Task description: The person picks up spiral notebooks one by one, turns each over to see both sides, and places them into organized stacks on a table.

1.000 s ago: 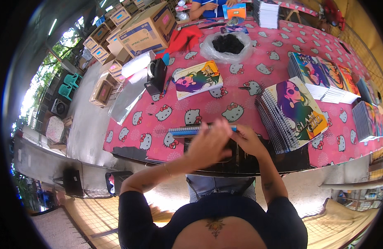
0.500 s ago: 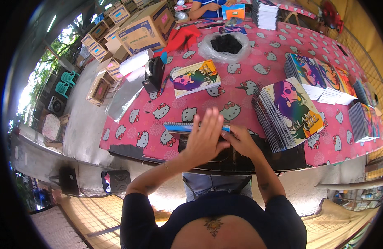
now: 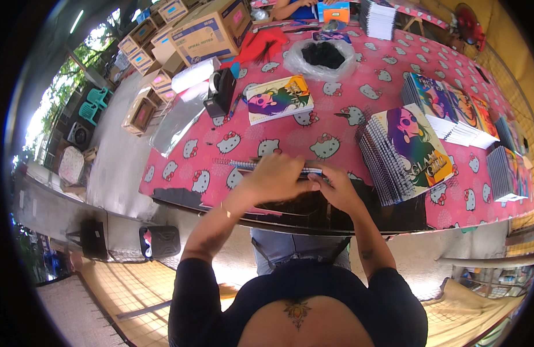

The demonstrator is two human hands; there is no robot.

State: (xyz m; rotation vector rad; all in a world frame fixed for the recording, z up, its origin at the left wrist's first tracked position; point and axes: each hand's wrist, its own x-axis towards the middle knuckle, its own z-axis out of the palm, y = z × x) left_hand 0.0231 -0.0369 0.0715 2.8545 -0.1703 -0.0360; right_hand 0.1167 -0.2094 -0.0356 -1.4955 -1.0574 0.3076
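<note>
A spiral notebook (image 3: pixel 244 166) stands on edge near the table's front, its coiled edge up. A length of wire coil sticks out past its left end. My left hand (image 3: pixel 275 178) lies across the coiled edge with its fingers bent over the far side, the tips mostly hidden. My right hand (image 3: pixel 338 189) grips the right end, thumb on the near side. To the right of it rests a stack of spiral notebooks (image 3: pixel 403 153) with colourful covers. Further off to the left is another small pile of notebooks (image 3: pixel 280 99).
A clear bag with black contents (image 3: pixel 323 56) sits mid-table. A black tape dispenser (image 3: pixel 219 92) stands at the left edge. More notebook stacks (image 3: pixel 446 110) line the right side. Cardboard boxes (image 3: pixel 212 32) fill the back left. A co-worker's hands (image 3: pixel 313 4) show at the far side.
My left hand has gone from flat, raised fingers to bent fingers over the coiled edge. The coil now reaches out past the notebook's left end. My right hand keeps its hold.
</note>
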